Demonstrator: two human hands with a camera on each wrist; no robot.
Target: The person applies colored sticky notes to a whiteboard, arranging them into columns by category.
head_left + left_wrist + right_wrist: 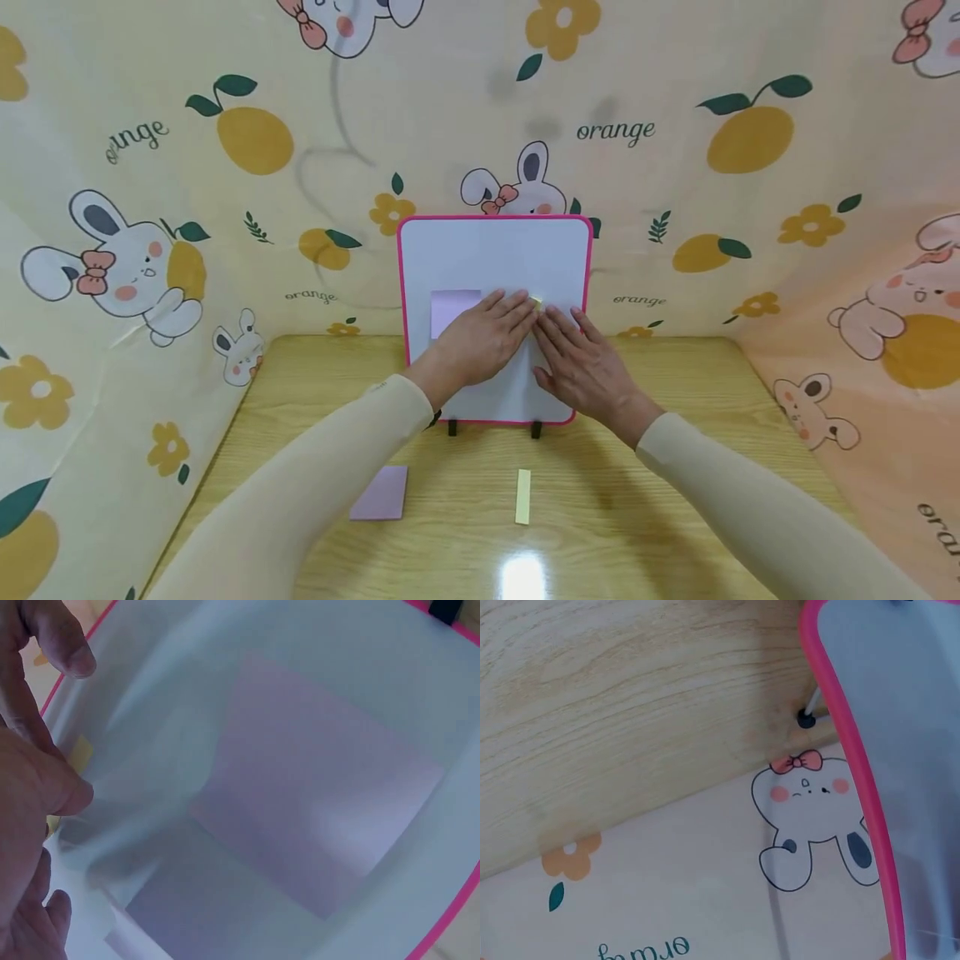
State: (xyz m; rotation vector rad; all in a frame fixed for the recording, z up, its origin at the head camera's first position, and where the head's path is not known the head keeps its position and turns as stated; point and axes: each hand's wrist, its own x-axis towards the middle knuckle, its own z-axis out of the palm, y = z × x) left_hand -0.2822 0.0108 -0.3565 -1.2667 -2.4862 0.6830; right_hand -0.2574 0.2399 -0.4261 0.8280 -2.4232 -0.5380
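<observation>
A pink-rimmed whiteboard (pixel 495 250) stands upright on the table. My left hand (pixel 480 343) reaches across its front with fingers extended, the tips over a small yellow sticky strip (pixel 536 303). From the right, my right hand (pixel 583 367) meets it there, fingers straight and fingertips at the strip's lower edge. In the left wrist view the yellow strip (pixel 80 754) shows partly between the hands. One lilac sticky note (pixel 450 310) is on the board left of my left hand. That wrist view also shows a larger-looking lilac note (pixel 322 787), which my left hand hides from the head view.
Black stand feet (pixel 452 427) support the board. On the wooden table (pixel 645 517) in front lie a lilac sticky note pad (pixel 381 493), partly behind my left sleeve, and a yellow strip (pixel 522 497). A printed cloth (pixel 465 92) hangs behind and at the sides.
</observation>
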